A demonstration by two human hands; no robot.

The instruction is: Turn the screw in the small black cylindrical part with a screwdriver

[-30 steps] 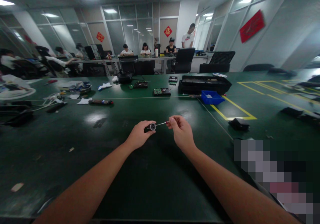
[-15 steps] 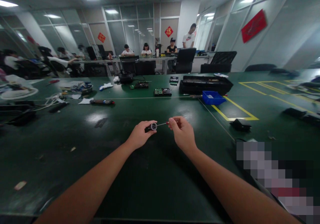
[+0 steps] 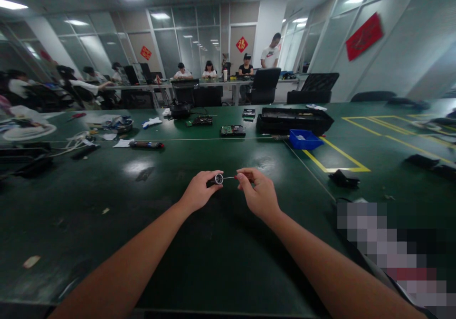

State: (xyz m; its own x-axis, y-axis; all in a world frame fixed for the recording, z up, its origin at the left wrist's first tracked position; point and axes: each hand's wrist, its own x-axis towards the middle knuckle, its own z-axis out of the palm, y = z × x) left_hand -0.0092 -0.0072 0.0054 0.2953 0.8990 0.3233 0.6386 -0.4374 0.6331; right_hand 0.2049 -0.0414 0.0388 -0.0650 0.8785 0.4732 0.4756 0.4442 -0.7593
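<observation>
My left hand (image 3: 200,190) is closed around a small dark cylinder (image 3: 218,179) with a silvery ring-shaped end turned toward me. In my right hand (image 3: 259,189) is a screwdriver (image 3: 231,178) with a thin metal shaft and a reddish handle. Its shaft points left and its tip meets the cylinder at the ring's right side; whether it sits in a screw is too small to tell. Both hands are held above the green table, close together. My right fingers cover most of the handle.
On the green table (image 3: 171,262) lie circuit boards (image 3: 232,130), a blue bin (image 3: 304,139), a long black tray (image 3: 294,120), a second screwdriver-like tool (image 3: 147,145) and white cables (image 3: 71,143). A small black part (image 3: 344,178) rests at right. People sit at a far table.
My right hand has shifted slightly left, toward the cylinder, with its fingers rolled a little on the screwdriver handle. My left hand holds the cylinder nearly still.
</observation>
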